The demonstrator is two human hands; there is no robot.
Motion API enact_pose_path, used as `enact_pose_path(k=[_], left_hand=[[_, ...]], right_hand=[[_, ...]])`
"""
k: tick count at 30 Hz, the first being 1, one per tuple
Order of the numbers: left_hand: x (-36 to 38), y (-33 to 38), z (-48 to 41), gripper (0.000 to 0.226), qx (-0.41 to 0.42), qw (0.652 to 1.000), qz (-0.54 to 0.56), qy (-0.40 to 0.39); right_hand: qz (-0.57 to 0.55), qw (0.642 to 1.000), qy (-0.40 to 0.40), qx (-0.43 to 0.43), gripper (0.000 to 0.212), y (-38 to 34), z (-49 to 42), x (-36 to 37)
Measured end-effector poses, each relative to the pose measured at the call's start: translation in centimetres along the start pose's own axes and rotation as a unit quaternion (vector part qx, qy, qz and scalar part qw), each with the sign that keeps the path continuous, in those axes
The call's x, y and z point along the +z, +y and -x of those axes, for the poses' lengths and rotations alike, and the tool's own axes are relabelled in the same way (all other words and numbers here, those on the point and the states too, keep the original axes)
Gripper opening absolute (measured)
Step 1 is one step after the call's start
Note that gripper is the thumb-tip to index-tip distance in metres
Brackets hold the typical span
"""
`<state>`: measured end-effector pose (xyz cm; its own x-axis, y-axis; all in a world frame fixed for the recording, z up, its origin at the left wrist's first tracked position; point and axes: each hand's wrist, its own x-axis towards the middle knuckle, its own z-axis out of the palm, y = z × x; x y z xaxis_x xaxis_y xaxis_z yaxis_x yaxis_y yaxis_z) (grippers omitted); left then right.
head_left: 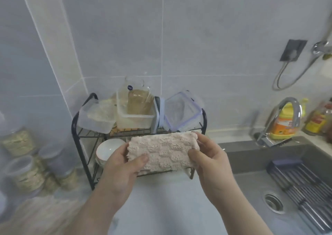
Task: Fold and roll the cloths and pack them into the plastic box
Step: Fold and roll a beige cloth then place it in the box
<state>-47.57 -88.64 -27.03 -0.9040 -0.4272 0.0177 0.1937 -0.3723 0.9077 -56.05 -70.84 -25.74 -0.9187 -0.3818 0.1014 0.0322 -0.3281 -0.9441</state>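
Observation:
A fluffy pale pink cloth (164,151), folded into a thick band, is held up in front of the black wire rack (81,135). My left hand (124,168) grips its left end with the thumb on top. My right hand (208,155) pinches its right end. On the rack's top shelf stands an open clear plastic box (133,117) with a brown cloth (139,102) upright inside. Left of it sits a second plastic box (97,118) with pale contents, and to the right a lidded box with blue clips (181,111) leans on its side.
A white bowl (107,150) sits on the rack's lower shelf. Glass jars of grain (27,164) stand at the left. To the right are a grey sink (265,164) with a drying rack (303,182), a chrome tap (285,118) and yellow bottles (285,123).

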Motion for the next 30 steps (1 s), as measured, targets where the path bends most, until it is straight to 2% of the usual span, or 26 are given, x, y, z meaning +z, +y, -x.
enact_pose_path(k=[4, 6, 10, 11, 13, 15, 19, 23, 26, 30], left_hand=[[3.4, 4.1, 0.1, 0.046, -0.045, 0.998, -0.009, -0.040], [4.9, 5.4, -0.3, 0.045, -0.059, 0.998, -0.003, -0.034], [7.4, 5.7, -0.4, 0.051, -0.065, 0.995, 0.014, -0.075], [8.3, 5.7, -0.4, 0.060, -0.067, 0.994, 0.018, -0.089], [10.5, 5.1, -0.2, 0.094, -0.072, 0.989, 0.030, -0.122], [12.9, 4.1, -0.2, 0.104, -0.075, 0.984, 0.043, -0.153], [18.7, 1.6, 0.4, 0.097, -0.094, 0.969, 0.058, -0.220], [25.7, -1.2, 2.1, 0.096, -0.130, 0.945, 0.049, -0.295], [31.7, -3.6, 4.1, 0.098, -0.146, 0.929, 0.050, -0.336], [40.1, -7.6, 7.8, 0.102, -0.167, 0.903, 0.036, -0.395]], right_hand=[[0.009, 1.000, 0.017, 0.003, 0.044, -5.3, 0.3, 0.8], [0.010, 0.999, 0.030, -0.016, 0.042, -7.3, 0.4, 1.1], [0.056, 0.991, 0.103, -0.058, 0.033, -9.6, 1.5, 0.1], [0.059, 0.988, 0.126, -0.071, 0.029, -10.3, 1.9, -0.5], [0.071, 0.978, 0.173, -0.090, 0.024, -11.3, 3.2, -2.4], [0.087, 0.969, 0.204, -0.107, 0.020, -12.4, 4.8, -4.6], [0.116, 0.948, 0.268, -0.123, 0.014, -14.7, 8.2, -9.7], [0.098, 0.927, 0.338, -0.129, 0.024, -17.3, 12.3, -15.3], [0.091, 0.903, 0.395, -0.140, 0.017, -19.4, 15.6, -20.0], [0.079, 0.867, 0.468, -0.152, 0.018, -21.7, 20.5, -27.4]])
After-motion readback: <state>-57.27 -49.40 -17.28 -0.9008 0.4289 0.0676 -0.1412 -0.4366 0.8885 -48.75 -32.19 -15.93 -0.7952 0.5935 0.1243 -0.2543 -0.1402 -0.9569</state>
